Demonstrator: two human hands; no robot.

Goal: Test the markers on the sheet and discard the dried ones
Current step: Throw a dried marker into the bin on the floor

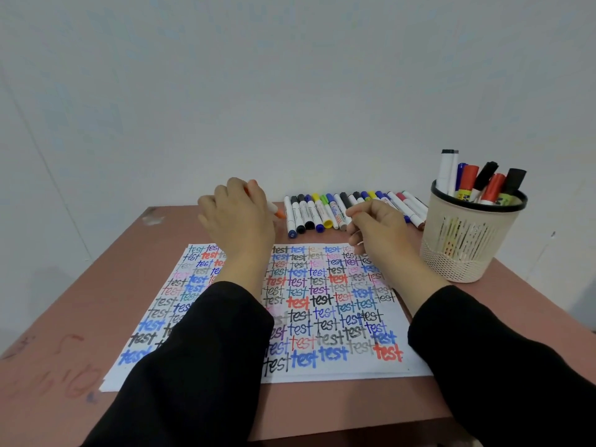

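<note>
A white sheet [325,369] covered with the word "test" in many colours lies on the brown table [106,285]. My left hand [240,217] hovers past the sheet's far edge and grips an orange marker [274,210], whose uncapped tip points right. Level with it, my right hand [379,232] has its fingers curled and pinches a small orange piece [353,215], seemingly the marker's cap, of which only a sliver shows. Several capped markers [322,212] lie in a row behind both hands.
A cream mesh basket [464,250] with a black rim stands at the right, holding several upright markers [483,180]. A white wall rises close behind the table. Ink smudges mark the table's near left corner [58,366].
</note>
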